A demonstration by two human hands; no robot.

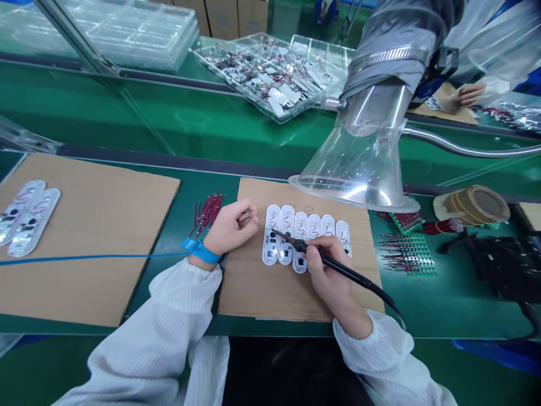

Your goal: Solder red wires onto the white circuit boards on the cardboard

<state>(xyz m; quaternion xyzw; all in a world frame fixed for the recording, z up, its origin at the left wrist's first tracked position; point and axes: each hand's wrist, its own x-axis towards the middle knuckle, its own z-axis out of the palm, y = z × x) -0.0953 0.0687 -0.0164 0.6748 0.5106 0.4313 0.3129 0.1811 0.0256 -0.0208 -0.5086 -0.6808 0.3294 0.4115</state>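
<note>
Soldering iron (300,245) held over a row of white boards (301,225)

The person's right hand (332,270) grasps the iron like a pen, fingers closed around its black handle. Its tip is at the leftmost board; contact cannot be told. The left hand (231,225) is curled just left of the row, with a thin glint at the fingertips; whether they grip anything is unclear.

The six boards lie side by side on a cardboard sheet (257,293). A blue strap (205,252) circles the left wrist, and dark red wires (207,211) lie beyond that hand. Farther left, two similar boards (36,223) rest on another sheet (84,270).

A clear funnel (359,152) hangs above the row's far right. To the right lie a green panel (416,254) with red wires and a brown roll (471,204). A loaded clear tray (279,117) sits on the ledge beyond; a co-worker's hand (471,95) shows at upper right.
</note>
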